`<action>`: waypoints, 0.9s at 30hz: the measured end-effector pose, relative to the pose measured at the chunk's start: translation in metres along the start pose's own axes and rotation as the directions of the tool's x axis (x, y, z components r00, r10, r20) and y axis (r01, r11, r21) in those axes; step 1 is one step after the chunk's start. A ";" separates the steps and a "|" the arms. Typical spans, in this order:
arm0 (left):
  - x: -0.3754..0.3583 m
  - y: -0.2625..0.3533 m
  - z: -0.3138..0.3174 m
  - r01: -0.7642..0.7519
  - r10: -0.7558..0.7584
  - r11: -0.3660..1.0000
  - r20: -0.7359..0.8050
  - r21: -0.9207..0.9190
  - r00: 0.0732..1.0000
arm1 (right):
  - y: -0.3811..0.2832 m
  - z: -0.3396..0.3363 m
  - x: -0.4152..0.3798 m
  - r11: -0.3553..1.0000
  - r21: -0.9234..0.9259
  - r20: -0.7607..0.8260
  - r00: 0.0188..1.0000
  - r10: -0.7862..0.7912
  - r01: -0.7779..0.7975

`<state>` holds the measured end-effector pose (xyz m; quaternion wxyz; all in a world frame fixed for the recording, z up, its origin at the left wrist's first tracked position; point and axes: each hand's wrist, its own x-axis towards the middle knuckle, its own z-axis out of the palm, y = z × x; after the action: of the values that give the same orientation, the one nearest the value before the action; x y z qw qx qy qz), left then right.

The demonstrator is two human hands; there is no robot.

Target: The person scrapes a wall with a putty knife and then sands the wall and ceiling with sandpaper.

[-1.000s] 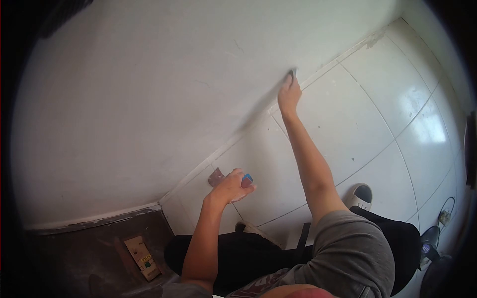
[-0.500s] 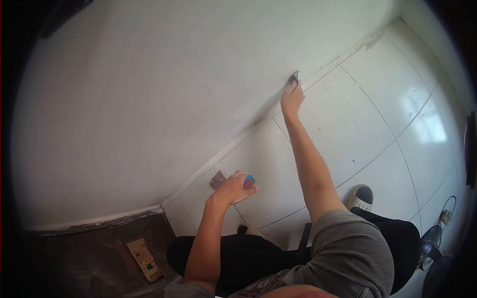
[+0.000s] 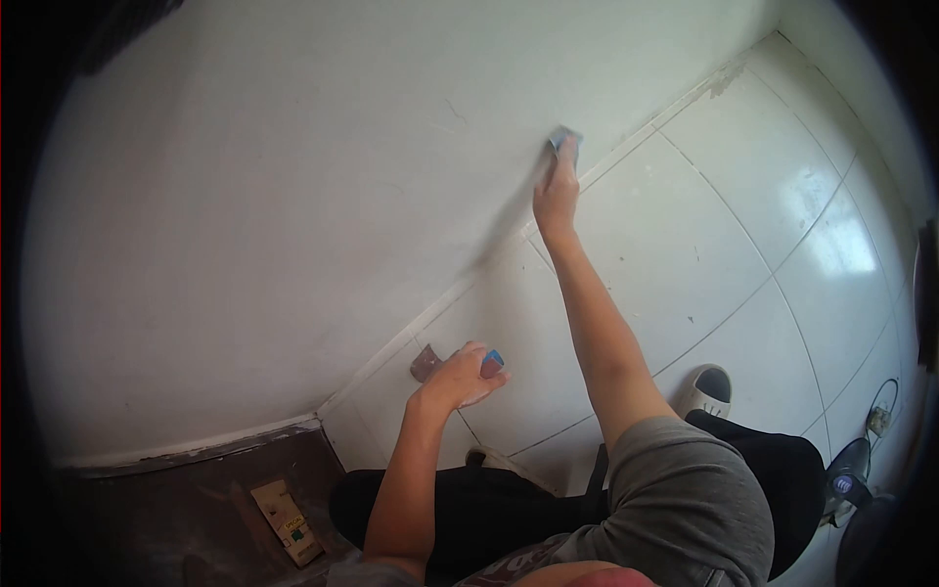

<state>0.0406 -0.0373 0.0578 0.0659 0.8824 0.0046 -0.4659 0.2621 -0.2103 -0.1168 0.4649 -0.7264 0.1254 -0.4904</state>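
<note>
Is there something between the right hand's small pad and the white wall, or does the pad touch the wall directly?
Nothing visible stands between them. The right hand presses the small pad flat against the white wall, just above the seam with the tiled floor. The left hand holds a scraper low down, well aside.

- My right hand (image 3: 556,191) is far out in front, arm fully straight, fingers closed and pointing away from me.
- My left hand (image 3: 462,377) sits closer in, elbow bent, forearm angled forward, fingers curled shut, knuckles up.
</note>
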 end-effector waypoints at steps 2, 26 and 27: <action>0.001 -0.005 0.001 -0.001 0.001 1.000 -0.007 0.000 1.000 | 0.022 0.000 -0.022 0.815 -0.103 0.294 0.765 0.573 -0.570; 0.007 0.001 -0.003 0.018 -0.020 0.999 0.056 0.036 0.998 | 0.076 0.001 0.077 0.671 0.006 0.046 0.671 0.740 -0.741; 0.007 0.002 -0.003 0.018 -0.020 0.999 0.074 0.035 0.997 | 0.080 0.001 0.087 0.732 0.023 0.009 0.732 0.681 -0.681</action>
<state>0.0472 -0.0395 0.0539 0.0463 0.8655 0.0024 -0.4988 0.3275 -0.3082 -0.1292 0.6209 -0.6244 0.3767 -0.2876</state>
